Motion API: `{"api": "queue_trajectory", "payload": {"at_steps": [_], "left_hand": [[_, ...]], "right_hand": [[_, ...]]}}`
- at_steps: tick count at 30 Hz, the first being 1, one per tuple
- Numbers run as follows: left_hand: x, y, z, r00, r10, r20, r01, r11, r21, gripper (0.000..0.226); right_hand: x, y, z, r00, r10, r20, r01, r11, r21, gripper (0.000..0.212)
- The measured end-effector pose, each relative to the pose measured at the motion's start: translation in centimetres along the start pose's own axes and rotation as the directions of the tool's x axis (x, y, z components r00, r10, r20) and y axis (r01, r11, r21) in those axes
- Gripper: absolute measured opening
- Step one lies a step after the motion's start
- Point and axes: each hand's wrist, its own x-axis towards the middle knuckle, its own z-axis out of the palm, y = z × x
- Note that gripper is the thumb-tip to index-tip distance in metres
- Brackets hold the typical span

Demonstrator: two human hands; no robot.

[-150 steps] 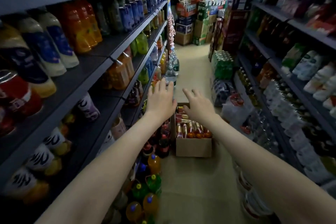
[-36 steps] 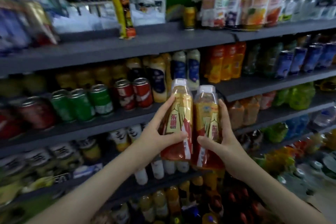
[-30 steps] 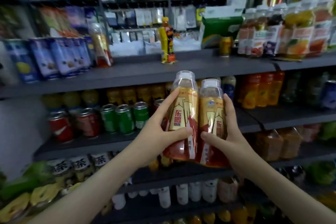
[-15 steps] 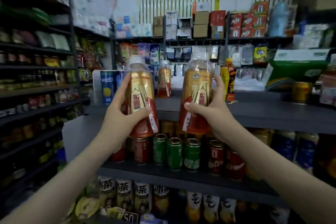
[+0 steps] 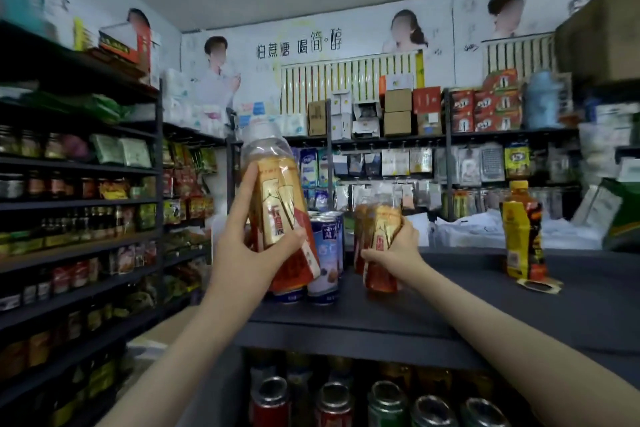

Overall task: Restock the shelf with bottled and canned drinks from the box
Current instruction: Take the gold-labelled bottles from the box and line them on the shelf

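Side shelving point(image 5: 79, 246) at far left: jars, packets.

Left hand point(image 5: 242, 256): fingers and thumb wrapped round gold-label bottle point(image 5: 273, 191), held tilted, cap leaning left, raised above top shelf point(image 5: 502, 305).

Blue cans point(image 5: 327, 246): upright on shelf, just behind that bottle.

Second gold-label bottle point(image 5: 379, 229): upright, right of cans, base seemingly touching shelf, though blur leaves this unsure.

Right hand point(image 5: 401, 250): grips its lower half from right.

Yellow-black bottle point(image 5: 521, 229): stands alone on shelf, well apart, far right.

Canned drinks point(image 5: 334, 404): row on tier below.
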Motion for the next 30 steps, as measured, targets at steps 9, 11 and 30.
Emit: {"api": "queue_trajectory", "payload": {"at_steps": [9, 11, 30], "left_hand": [[2.4, -2.3, 0.3, 0.996, 0.009, 0.093, -0.004, 0.998, -0.057, 0.088], [2.3, -2.6, 0.5, 0.995, 0.014, 0.097, -0.008, 0.998, -0.061, 0.089], [-0.2, -3.8, 7.5, 0.983, 0.025, 0.181, -0.07, 0.966, 0.248, 0.091]], "right_hand": [[2.9, 1.4, 2.1, 0.991, 0.034, 0.131, -0.027, 0.998, -0.049, 0.104], [3.3, 1.5, 2.3, 0.991, 0.04, 0.127, -0.033, 0.998, -0.058, 0.101], [-6.1, -8.2, -5.1, 0.898, -0.238, 0.371, 0.101, 0.93, 0.354, 0.051]]}}
